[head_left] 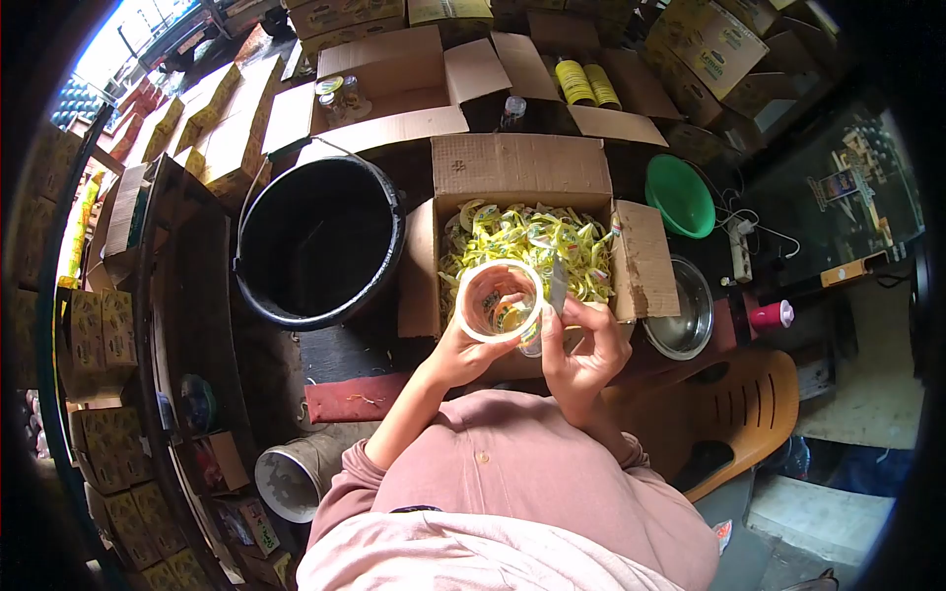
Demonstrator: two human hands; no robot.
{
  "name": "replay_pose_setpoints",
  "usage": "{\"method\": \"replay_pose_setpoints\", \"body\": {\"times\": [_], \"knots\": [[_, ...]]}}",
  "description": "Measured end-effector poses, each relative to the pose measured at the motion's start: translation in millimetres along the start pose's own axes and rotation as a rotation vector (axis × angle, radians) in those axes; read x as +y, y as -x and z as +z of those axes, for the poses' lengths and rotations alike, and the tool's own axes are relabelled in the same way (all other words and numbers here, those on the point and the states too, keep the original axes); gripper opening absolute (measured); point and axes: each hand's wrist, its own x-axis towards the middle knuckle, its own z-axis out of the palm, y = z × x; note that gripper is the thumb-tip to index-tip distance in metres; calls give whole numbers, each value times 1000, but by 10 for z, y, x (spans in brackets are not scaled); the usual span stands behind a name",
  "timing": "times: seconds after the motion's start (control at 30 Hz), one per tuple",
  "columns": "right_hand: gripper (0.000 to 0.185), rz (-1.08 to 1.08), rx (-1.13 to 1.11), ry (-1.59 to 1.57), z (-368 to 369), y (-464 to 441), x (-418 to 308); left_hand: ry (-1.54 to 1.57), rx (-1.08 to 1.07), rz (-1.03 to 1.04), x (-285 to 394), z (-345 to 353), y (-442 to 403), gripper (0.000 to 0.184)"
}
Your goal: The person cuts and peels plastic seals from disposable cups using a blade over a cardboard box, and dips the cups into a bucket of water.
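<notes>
My left hand [465, 357] is wrapped round a round, open-topped container [500, 300] with a pale rim, tilted so that its inside shows. Printed, partly see-through pieces lie within it. Beside its right edge, my right hand [583, 353] pinches a thin, flat greyish piece [558, 284] that stands upright. Just beyond both hands is an open cardboard box [522, 164] filled with yellow-green printed strips [532, 236]. Part of a clear object shows between the hands, too hidden to name.
A large black bucket [320, 241] stands left of the box. To the right are a green bowl [680, 195], a metal bowl [693, 310] and a pink spool [769, 315]. Farther back, an open carton [389, 123] holds jars. An orange chair [764, 404] is at my right.
</notes>
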Motion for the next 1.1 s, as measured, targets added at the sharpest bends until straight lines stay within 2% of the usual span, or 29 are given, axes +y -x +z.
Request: {"method": "replay_pose_setpoints", "body": {"times": [0.17, 0.37, 0.57, 0.67, 0.8, 0.9, 1.03, 1.1], "knots": [[16, -5, -14, 2, 7, -11, -64, 30, 22, -10, 8, 13, 3, 70], [18, -63, 15, 73, 24, -36, -27, -101, -34, 27, 40, 16, -11, 71], [24, -36, -94, 109, -35, -149, 26, -378, -128, 84, 43, -70, 2, 71], [22, 2, -123, 85, -56, -224, 61, -110, -98, -110, -30, -42, 36, 70], [18, 152, -59, 82, -147, -213, 211, 510, -73, -314, -8, -26, 30, 66], [21, 288, -55, -74, -208, -194, 247, 518, -108, -316, -51, -22, 38, 74], [23, 273, -63, -114, -249, -166, 119, 653, -67, -285, -63, 41, 21, 65], [21, 274, -60, -119, -251, -132, 42, 595, -36, -227, -84, 74, 15, 60]]}}
